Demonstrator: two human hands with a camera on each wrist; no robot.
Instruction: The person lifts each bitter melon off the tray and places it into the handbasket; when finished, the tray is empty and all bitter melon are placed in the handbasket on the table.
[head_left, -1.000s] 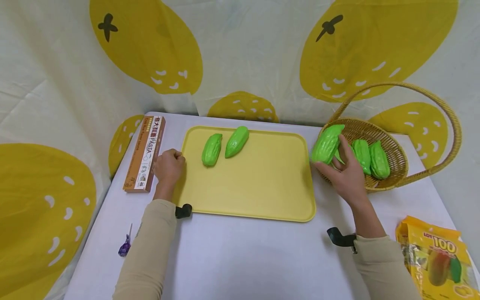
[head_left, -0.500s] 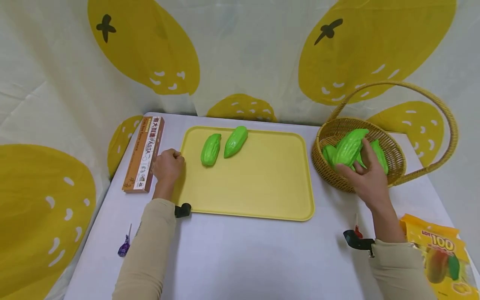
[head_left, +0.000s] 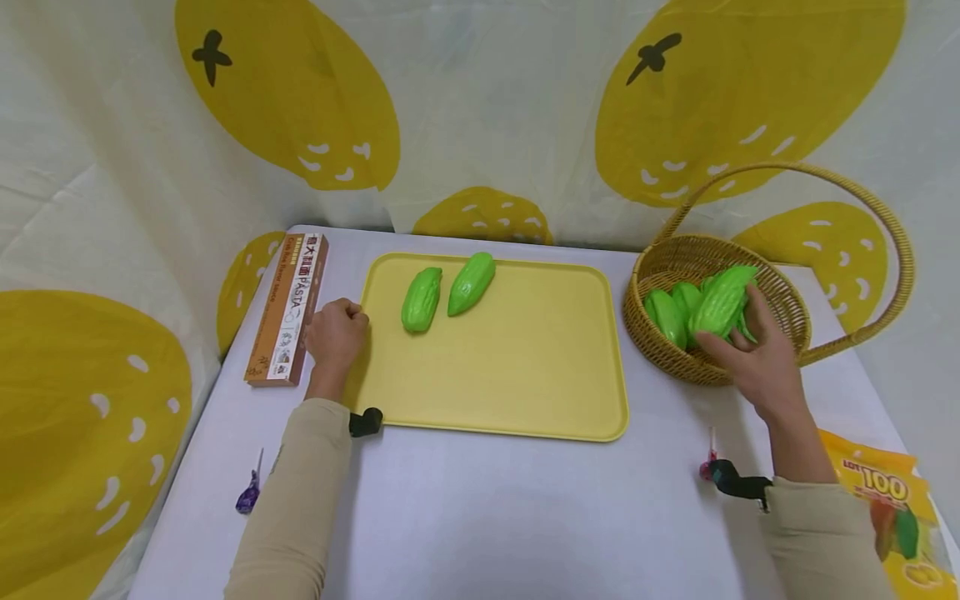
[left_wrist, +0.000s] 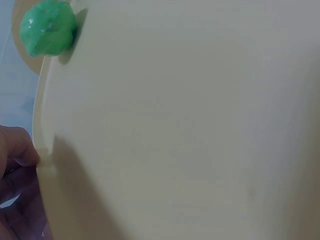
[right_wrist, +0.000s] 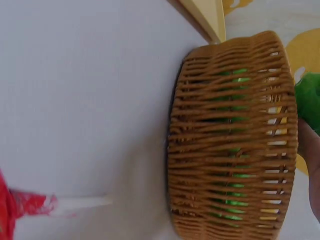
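In the head view, my right hand holds a bright green bitter melon between thumb and fingers, inside the wicker basket. Beside it in the basket lie other green melons, partly hidden by the held one. On the left, my left hand is curled at the left edge of the yellow tray. The left wrist view shows those fingers gripping the tray's rim. Two bitter melons lie apart near the tray's far left corner.
A brown pasta box lies left of the tray. A purple lollipop is nearer the front, and a red lollipop lies by the right wrist. A yellow candy bag sits front right. The basket's tall handle arches up.
My right hand has carried the bitter melon rightward from the basket's left rim into the basket, uncovering the melons on the left and the red lollipop. The left hand stays at the tray edge.
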